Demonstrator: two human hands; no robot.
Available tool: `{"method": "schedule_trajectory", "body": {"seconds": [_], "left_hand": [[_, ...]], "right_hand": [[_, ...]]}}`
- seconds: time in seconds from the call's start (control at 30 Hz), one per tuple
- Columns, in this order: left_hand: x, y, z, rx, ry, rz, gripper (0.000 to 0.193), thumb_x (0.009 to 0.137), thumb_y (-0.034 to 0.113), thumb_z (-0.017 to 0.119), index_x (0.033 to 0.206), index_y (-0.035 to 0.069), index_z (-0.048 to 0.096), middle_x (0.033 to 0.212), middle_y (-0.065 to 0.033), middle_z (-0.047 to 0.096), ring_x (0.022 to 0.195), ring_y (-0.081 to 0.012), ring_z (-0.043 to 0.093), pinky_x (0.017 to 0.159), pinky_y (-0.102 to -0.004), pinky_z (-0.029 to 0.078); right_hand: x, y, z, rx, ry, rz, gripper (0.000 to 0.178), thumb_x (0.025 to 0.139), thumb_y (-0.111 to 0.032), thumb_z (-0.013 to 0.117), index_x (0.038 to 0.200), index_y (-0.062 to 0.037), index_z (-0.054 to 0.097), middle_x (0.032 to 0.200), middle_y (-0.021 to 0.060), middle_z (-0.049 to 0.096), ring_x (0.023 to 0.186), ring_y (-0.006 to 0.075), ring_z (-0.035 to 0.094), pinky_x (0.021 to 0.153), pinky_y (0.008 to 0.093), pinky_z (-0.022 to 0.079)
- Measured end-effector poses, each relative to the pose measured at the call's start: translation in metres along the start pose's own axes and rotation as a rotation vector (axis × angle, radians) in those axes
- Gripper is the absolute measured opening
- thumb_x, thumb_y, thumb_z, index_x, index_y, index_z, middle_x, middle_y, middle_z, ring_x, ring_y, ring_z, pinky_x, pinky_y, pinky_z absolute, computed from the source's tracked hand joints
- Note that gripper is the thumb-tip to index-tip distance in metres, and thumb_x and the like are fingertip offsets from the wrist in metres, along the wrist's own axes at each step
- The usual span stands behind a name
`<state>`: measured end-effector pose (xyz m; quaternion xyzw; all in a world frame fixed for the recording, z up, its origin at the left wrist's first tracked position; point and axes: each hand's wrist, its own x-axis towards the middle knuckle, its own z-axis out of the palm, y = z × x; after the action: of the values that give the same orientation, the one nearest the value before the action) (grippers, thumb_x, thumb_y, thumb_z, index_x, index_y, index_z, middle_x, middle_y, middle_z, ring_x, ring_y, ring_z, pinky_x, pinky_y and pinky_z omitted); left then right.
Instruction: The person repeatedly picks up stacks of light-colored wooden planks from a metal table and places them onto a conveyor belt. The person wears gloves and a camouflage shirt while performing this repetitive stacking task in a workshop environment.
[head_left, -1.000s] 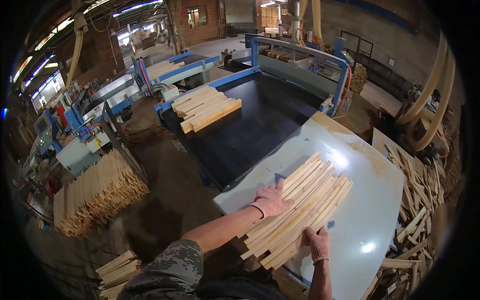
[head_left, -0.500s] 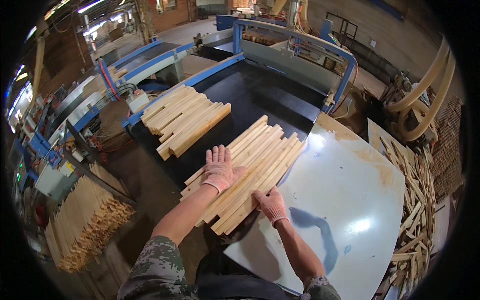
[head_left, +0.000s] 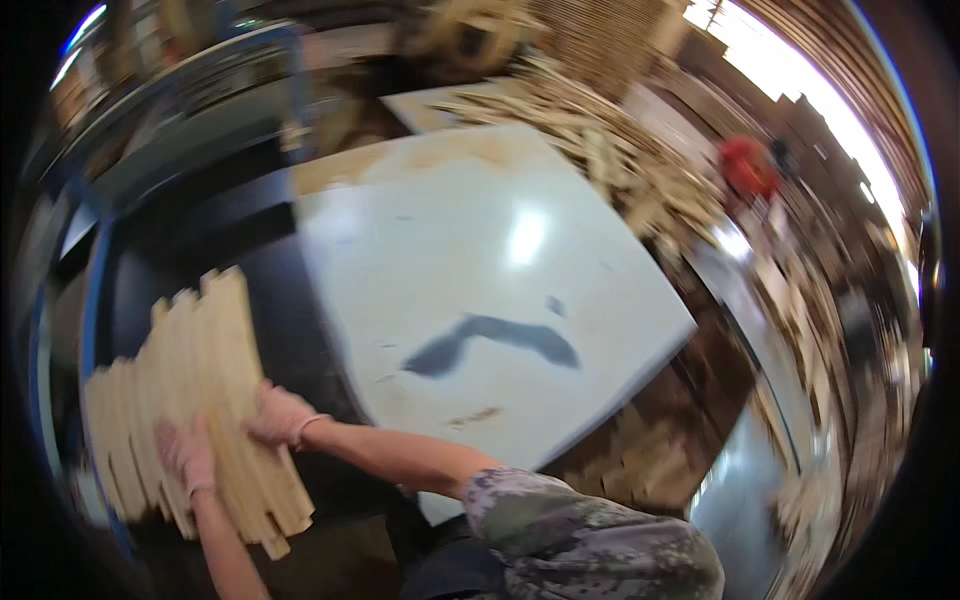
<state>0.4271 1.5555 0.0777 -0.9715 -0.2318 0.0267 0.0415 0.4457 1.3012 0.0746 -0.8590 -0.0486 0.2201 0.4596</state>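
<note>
On black machine bed, row of pale wooden slats. Left hand over tops, grip spread; right hand at right edge, cannot tell whether grip is clamped. Probably stiff, light singly, apt to slide apart; best held by outer edges.

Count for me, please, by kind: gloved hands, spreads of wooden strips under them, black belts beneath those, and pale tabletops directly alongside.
Gloved hands: 2 (left hand, right hand)
Spread of wooden strips: 1 (single strips too blurred)
Black belt: 1
Pale tabletop: 1
Total: 5
</note>
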Motion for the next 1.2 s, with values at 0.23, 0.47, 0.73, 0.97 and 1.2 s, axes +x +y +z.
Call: {"method": "schedule_trajectory", "body": {"seconds": [0.23,0.47,0.73,0.97,1.2], "left_hand": [[0.062,0.033,0.040,-0.627,0.299,0.174,0.073,0.109,0.048,0.053,0.158,-0.005,0.045,0.164,-0.0288,0.043,0.150,-0.0400,0.045,0.128,-0.0448,0.032],[-0.197,0.297,-0.070,-1.525,-0.326,0.874,0.047,0.113,0.025,0.055,0.148,-0.007,0.057,0.147,-0.0154,0.063,0.133,-0.0242,0.062,0.118,-0.0354,0.046],[-0.609,0.512,-0.064,-0.954,-1.309,1.359,0.032,0.099,0.011,0.064,0.128,-0.001,0.072,0.116,-0.0048,0.071,0.108,-0.0152,0.064,0.100,-0.0305,0.050],[-0.791,0.583,0.008,0.042,-1.581,1.649,0.068,0.102,0.037,0.071,0.154,-0.003,0.053,0.147,-0.0156,0.065,0.135,-0.0209,0.061,0.114,-0.0319,0.046],[-0.857,0.692,0.042,0.209,-1.439,1.744,0.071,0.099,0.043,0.069,0.152,-0.003,0.054,0.145,-0.0196,0.067,0.132,-0.0272,0.065,0.112,-0.0345,0.048]], "right_hand": [[-0.127,0.069,-0.080,0.325,-0.418,-0.127,0.040,0.088,-0.039,0.072,0.102,-0.0019,0.064,0.080,0.0136,0.066,0.065,0.0205,0.063,0.055,0.0399,0.048],[-0.356,0.227,-0.166,0.797,-0.309,-0.178,0.023,0.098,-0.029,0.064,0.098,-0.0082,0.054,0.083,-0.0008,0.052,0.078,0.0121,0.055,0.070,0.0307,0.049],[-0.659,0.498,-0.130,0.730,0.642,0.464,0.074,0.100,-0.045,0.067,0.158,-0.0020,0.049,0.144,0.0172,0.065,0.117,0.0255,0.068,0.099,0.0375,0.055],[-0.832,0.557,-0.062,1.432,1.267,0.775,0.045,0.103,-0.039,0.070,0.130,-0.0038,0.065,0.106,0.0017,0.065,0.088,0.0116,0.062,0.073,0.0300,0.053],[-0.847,0.600,-0.074,2.044,1.527,0.604,0.015,0.106,-0.018,0.068,0.114,-0.0072,0.062,0.083,-0.0005,0.052,0.065,0.0107,0.048,0.057,0.0279,0.044]]}}
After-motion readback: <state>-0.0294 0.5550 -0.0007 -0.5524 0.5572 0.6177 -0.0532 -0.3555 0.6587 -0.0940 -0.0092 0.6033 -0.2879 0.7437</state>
